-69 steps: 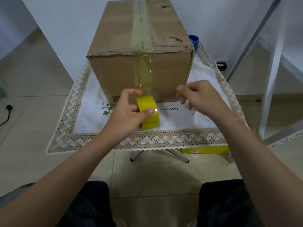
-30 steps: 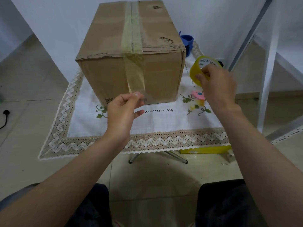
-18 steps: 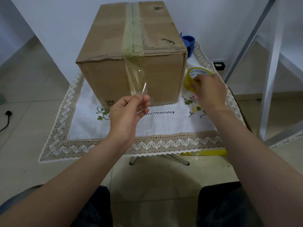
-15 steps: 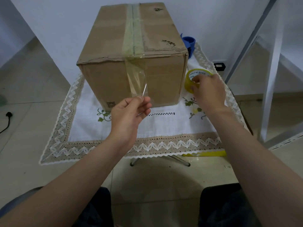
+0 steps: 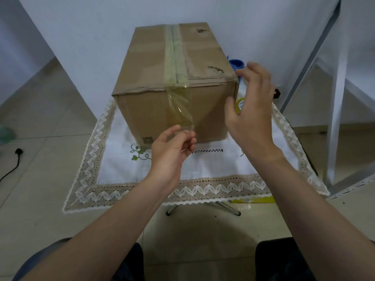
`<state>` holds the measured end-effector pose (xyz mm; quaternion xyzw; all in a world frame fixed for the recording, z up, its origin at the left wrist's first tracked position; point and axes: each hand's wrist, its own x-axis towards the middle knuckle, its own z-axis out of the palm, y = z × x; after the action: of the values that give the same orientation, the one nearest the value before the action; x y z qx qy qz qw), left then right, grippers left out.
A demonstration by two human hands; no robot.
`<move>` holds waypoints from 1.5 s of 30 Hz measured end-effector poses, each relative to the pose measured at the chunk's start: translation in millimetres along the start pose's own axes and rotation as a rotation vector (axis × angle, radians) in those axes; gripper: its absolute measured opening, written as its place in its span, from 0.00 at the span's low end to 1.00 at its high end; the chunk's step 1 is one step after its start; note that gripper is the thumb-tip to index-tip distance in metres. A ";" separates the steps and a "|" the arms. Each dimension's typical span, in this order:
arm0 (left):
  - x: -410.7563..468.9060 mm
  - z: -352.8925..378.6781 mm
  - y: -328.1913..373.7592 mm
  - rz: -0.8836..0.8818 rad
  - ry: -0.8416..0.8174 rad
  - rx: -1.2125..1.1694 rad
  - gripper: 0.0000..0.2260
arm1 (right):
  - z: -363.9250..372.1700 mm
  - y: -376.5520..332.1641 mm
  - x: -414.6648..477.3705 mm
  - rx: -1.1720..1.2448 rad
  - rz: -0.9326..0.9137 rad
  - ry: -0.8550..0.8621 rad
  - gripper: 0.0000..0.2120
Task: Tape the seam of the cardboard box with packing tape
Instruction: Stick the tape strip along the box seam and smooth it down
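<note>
A brown cardboard box (image 5: 148, 106) stands on a small cloth-covered table. A strip of clear yellowish tape (image 5: 175, 57) runs along its top seam and hangs loose over the front face (image 5: 180, 110). My left hand (image 5: 172, 149) pinches the free lower end of that strip, held a little off the box front. My right hand (image 5: 250, 110) hovers with its fingers spread beside the box's right front corner and holds nothing. The yellow tape roll (image 5: 240, 105) lies on the table behind that hand, mostly hidden by it.
A white tablecloth with a lace border (image 5: 182, 191) covers the table. A blue object (image 5: 236, 64) sits behind the box at the right. A white metal frame (image 5: 336, 98) stands to the right. A black plug and cable (image 5: 14, 161) lie on the floor at the left.
My right hand set the tape roll down beside the box, let go and lifted with fingers spread. My left hand kept pinching the tape's end.
</note>
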<state>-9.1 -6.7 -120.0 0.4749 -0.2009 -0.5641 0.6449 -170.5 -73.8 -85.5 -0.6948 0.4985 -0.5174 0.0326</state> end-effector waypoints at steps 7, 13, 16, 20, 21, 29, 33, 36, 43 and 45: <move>-4.6 -3.2 -2.5 0.021 0.009 0.064 0.04 | -6.3 -24.5 6.7 -0.013 -0.185 -0.181 0.19; -7.9 -10.8 0.1 -0.009 -0.040 0.077 0.09 | 6.6 -42.4 35.8 -0.065 -0.238 -0.382 0.19; -8.7 -11.9 3.2 -0.052 -0.052 0.040 0.10 | 12.4 -54.7 53.9 -0.077 -0.260 -0.496 0.18; -10.2 -13.0 1.0 -0.070 -0.070 0.002 0.07 | 26.9 -62.6 71.5 -0.161 -0.314 -0.590 0.15; -10.2 -14.1 0.4 -0.070 -0.077 0.006 0.07 | 29.5 -62.6 74.3 -0.157 -0.311 -0.605 0.15; -10.8 -22.3 -4.5 0.006 -0.073 0.075 0.08 | 32.0 -49.2 79.7 -0.066 -0.210 -0.678 0.16; -10.1 -23.0 -4.9 -0.022 -0.073 0.077 0.08 | 38.0 -45.1 83.4 -0.079 -0.250 -0.664 0.20; -8.4 -22.0 -4.9 -0.033 -0.043 0.085 0.07 | 39.8 -44.1 84.2 -0.108 -0.263 -0.645 0.26; -5.0 -19.6 -5.0 0.007 0.020 0.165 0.06 | 32.9 -48.7 79.7 -0.178 -0.245 -0.638 0.21; -4.0 -19.5 -5.2 0.011 0.035 0.162 0.06 | 31.7 -49.9 77.4 -0.179 -0.258 -0.625 0.20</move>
<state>2.4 4.9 -132.4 0.5340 -0.2373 -0.5341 0.6110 -116.3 -119.9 -19.0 -0.8770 0.4160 -0.2335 0.0571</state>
